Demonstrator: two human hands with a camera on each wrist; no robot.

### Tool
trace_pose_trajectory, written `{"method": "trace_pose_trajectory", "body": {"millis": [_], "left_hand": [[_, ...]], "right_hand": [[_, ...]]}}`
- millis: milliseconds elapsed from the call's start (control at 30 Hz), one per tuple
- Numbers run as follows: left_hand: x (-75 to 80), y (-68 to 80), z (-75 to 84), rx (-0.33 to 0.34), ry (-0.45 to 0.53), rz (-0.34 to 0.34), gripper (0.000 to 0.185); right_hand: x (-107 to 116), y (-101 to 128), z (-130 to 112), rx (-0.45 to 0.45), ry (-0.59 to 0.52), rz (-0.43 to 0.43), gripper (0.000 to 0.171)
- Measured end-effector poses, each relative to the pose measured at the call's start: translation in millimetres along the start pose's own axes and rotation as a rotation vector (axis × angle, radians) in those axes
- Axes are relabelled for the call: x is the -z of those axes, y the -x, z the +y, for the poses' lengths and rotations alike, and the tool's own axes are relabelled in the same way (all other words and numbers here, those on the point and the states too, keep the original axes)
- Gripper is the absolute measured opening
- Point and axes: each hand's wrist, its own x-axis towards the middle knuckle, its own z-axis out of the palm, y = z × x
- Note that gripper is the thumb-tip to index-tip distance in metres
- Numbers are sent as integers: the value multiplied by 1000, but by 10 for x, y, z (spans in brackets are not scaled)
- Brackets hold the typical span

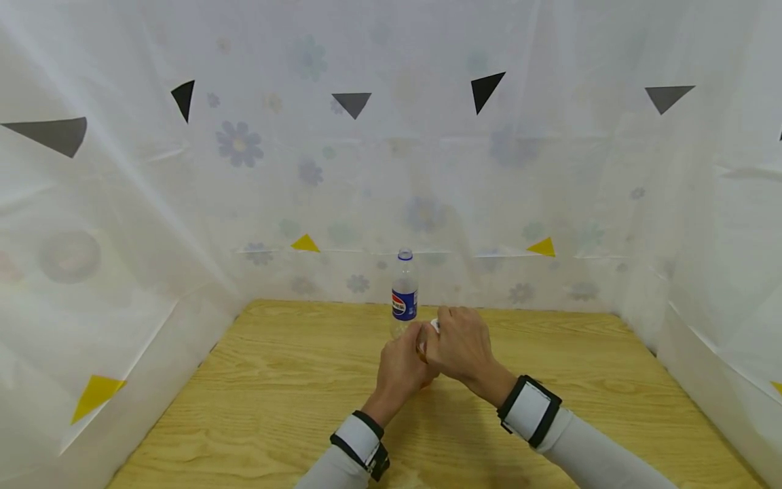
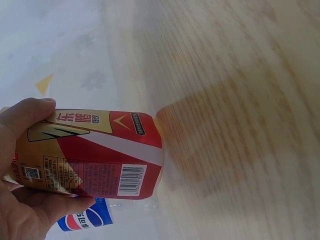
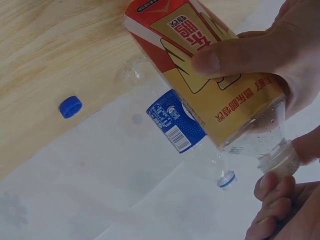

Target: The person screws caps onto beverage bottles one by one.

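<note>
Upright on the table [image 1: 550, 421], the red bottle [image 2: 95, 155] stands between both hands: left hand [image 1: 400, 370] wraps its body, right hand [image 1: 461, 346] pinches the neck on top, nearer the cap end. Pepsi bottle [image 1: 404, 295] stands just behind.

1. The light is bright, soft and even; the white sheet [image 1: 550, 176] behind the table [image 1: 244, 407] glows with it.
2. Shadows are faint: only a weak, short one lies under the hands [image 1: 427, 353] on the wood.
3. The head view is sharp in the middle and bends at its edges, where the sheet's folds curve.
4. The left wrist view is washed out; its wood grain is smeared and out of focus, while the red label [image 2: 100, 160] is crisp.
5. The right wrist view looks darker, with close fingers [image 3: 235, 57] in shade and the blue cap [image 3: 70, 106] clear.
</note>
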Motion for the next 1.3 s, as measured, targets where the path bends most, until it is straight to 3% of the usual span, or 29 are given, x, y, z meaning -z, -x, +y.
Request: {"method": "trace_pose_trajectory", "body": {"millis": [433, 800, 1000, 1100, 1300], "left_hand": [[12, 7, 5, 53, -25, -21, 58], [7, 9, 18, 62, -14, -33, 60], [28, -1, 10, 32, 5, -32, 56], [34, -7, 9, 45, 13, -36, 58], [22, 2, 9, 71, 21, -43, 61]], "right_hand": [[-38, 10, 36, 47, -40, 18, 35], [20, 49, 24, 14, -58, -56, 23], [122, 44, -35, -2, -204, -92, 14], [187, 39, -79, -42, -278, -154, 23], [233, 52, -100, -50, -267, -222, 37]]}}
